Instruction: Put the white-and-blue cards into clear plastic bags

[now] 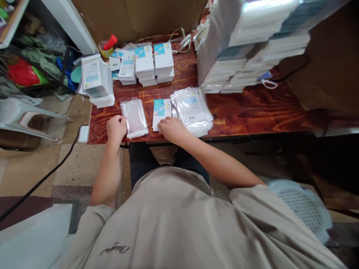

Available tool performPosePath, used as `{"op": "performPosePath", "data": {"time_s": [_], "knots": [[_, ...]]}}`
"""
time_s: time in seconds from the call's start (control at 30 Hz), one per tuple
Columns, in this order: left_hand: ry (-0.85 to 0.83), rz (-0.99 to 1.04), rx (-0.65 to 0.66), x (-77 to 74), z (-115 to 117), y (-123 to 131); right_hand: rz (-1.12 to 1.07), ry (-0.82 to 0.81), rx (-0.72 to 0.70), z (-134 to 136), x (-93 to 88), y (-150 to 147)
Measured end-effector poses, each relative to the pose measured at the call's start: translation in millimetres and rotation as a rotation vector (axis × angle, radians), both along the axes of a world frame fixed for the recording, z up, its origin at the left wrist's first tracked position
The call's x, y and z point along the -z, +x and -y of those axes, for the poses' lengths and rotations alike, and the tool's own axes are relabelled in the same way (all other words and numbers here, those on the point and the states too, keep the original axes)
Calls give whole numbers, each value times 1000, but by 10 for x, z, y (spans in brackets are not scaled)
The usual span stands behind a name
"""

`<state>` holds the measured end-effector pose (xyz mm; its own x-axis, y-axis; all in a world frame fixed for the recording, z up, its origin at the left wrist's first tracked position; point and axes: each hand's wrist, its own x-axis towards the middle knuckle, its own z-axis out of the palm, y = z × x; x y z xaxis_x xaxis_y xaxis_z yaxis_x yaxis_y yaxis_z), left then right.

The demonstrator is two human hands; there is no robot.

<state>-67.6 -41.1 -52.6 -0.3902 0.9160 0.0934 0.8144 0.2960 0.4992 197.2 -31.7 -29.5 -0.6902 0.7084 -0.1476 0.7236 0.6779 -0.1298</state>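
Observation:
My left hand pinches the near left edge of a stack of clear plastic sleeves lying on the wooden table. My right hand rests with curled fingers on the near end of a white and blue card lying flat beside the sleeves. Just right of that card is a fanned pile of bagged cards.
Stacks of white and blue cards stand at the back of the table, a bundle of sleeved cards at the left corner, and tall stacks of packs at the right. A grey plastic chair and a black cable are on the floor at left.

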Motion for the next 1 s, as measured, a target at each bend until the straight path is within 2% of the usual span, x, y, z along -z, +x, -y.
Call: {"op": "performPosePath", "data": {"time_s": [0.07, 0.13, 0.23, 0.33, 0.47, 0.63, 0.73, 0.83, 1.0], "knots": [[166, -19, 11, 16, 29, 18, 40, -14, -33, -3, -51, 19], [355, 72, -11, 65, 22, 62, 57, -6, -60, 21, -84, 39], [480, 484, -88, 153, -51, 162, 45, 13, -69, 57, -66, 48], [373, 859, -109, 177, -128, 252, 3, 34, -39, 71, 17, 53], [121, 978, -59, 83, -124, 342, -143, 153, 78, 111, 106, 126], [181, 1204, -96, -51, -65, 491, -518, 461, 307, 206, 39, 365], [216, 1226, -153, -80, -77, 558, -652, 570, 324, 240, -12, 472], [267, 1207, -207, -92, -100, 572, -609, 534, 232, 251, 35, 444], [346, 1279, -225, -105, -94, 520, -303, 273, 106, 232, 228, 262]]}}
